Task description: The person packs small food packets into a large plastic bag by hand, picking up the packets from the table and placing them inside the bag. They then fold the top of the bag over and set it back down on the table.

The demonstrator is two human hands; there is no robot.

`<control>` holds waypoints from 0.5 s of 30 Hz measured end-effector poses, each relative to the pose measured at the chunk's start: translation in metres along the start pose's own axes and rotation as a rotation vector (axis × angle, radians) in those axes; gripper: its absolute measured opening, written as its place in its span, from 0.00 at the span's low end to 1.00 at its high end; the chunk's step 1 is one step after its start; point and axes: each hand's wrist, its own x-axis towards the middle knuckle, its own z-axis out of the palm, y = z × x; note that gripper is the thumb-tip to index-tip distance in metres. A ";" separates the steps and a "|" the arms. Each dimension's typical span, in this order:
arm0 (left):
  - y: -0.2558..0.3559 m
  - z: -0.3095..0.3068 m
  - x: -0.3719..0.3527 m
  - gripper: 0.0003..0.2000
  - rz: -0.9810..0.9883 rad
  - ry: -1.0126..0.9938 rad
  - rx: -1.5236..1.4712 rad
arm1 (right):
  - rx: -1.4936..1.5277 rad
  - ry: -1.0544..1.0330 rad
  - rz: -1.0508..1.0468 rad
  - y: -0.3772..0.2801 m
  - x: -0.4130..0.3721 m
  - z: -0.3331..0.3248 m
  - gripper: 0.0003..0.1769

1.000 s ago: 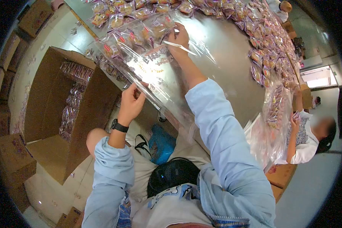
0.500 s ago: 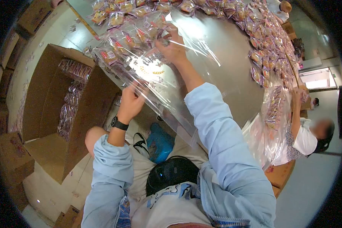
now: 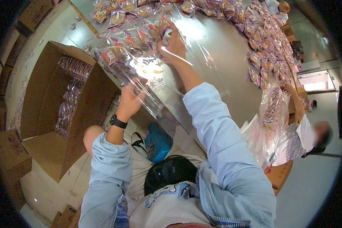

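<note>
Fingers of the left hand (image 3: pixel 130 99) pinch the clear bag (image 3: pixel 148 70) at the bench (image 3: pixel 224 60) edge; the right hand (image 3: pixel 174 42) clasps its far end. The bag's long axis slants away over the bench toward the packets (image 3: pixel 121 17).

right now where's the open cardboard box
In the head view, the open cardboard box stands on the floor left of the left hand, beside the table.

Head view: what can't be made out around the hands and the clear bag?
Right hand: fingertips lost in glare on the clear bag; grip unclear.
Print on the bag: too small and warped to read.
Packets in the cardboard box: too small to identify.
</note>
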 end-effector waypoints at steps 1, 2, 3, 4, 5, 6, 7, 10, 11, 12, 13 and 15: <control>-0.002 0.001 0.000 0.15 0.015 0.008 -0.013 | -0.088 -0.002 -0.038 0.004 0.001 -0.002 0.34; -0.005 0.001 0.000 0.15 0.029 0.017 -0.025 | -0.175 -0.004 -0.076 0.009 0.003 -0.004 0.33; -0.007 0.002 0.000 0.15 0.034 0.025 -0.015 | -0.261 -0.006 -0.115 0.010 0.004 -0.005 0.32; -0.010 0.003 0.000 0.16 0.039 0.033 -0.006 | -0.198 0.050 -0.128 0.010 0.005 -0.004 0.29; -0.011 0.004 0.000 0.17 0.043 0.039 0.003 | -0.160 0.042 -0.117 0.011 0.005 -0.004 0.28; -0.012 0.005 0.001 0.17 0.055 0.046 0.012 | -0.122 0.034 -0.105 0.014 0.005 -0.003 0.28; -0.013 0.005 0.001 0.17 0.068 0.054 0.020 | -0.084 0.026 -0.093 0.017 0.006 -0.002 0.27; -0.012 0.004 0.002 0.16 0.043 0.039 0.050 | -0.014 0.037 -0.070 0.025 0.009 0.003 0.24; -0.011 0.003 0.002 0.16 0.024 0.026 0.061 | -0.056 0.035 -0.036 0.027 0.007 0.003 0.23; -0.011 0.003 0.002 0.16 0.017 0.030 0.058 | -0.097 0.033 -0.002 0.020 0.006 0.001 0.22; -0.012 0.003 0.002 0.16 0.010 0.035 0.055 | -0.138 0.032 0.030 0.016 0.006 -0.001 0.21; -0.012 0.004 0.001 0.16 -0.001 0.054 0.041 | -0.170 0.049 -0.044 0.021 0.007 -0.001 0.21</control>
